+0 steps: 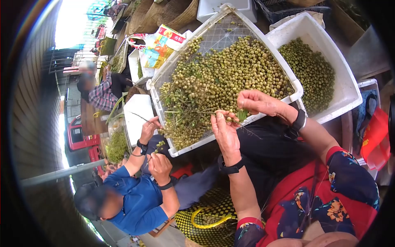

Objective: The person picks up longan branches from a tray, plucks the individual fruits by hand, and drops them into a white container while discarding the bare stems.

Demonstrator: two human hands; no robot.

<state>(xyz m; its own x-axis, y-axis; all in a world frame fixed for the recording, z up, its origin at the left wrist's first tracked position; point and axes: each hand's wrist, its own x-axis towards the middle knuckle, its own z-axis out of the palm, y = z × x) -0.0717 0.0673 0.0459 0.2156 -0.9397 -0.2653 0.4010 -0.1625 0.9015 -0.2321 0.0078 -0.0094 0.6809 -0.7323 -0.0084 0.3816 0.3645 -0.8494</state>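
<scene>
My left hand (226, 133) is closed in a pinch on a thin fruit twig (252, 132) that carries a few small round green fruits and a green leaf (242, 114). Close beside it, my right hand (261, 103) has its fingers curled together by the leaf; what they hold, if anything, is hidden. Both hands are over the near edge of a white mesh-bottomed tray (297, 92). Inside the tray lie many loose yellow-green fruits (251, 61), with a heap of fruiting twigs (189, 99) toward its left side.
A white foam box (349, 92) of greener fruits stands to the right. At left, a co-worker in a blue shirt (138, 201) holds a fruit sprig (159, 146). A yellow-and-black woven basket (201, 228) sits below. Another person (103, 92) sits farther back. A colourful bag (164, 45) lies beyond the tray.
</scene>
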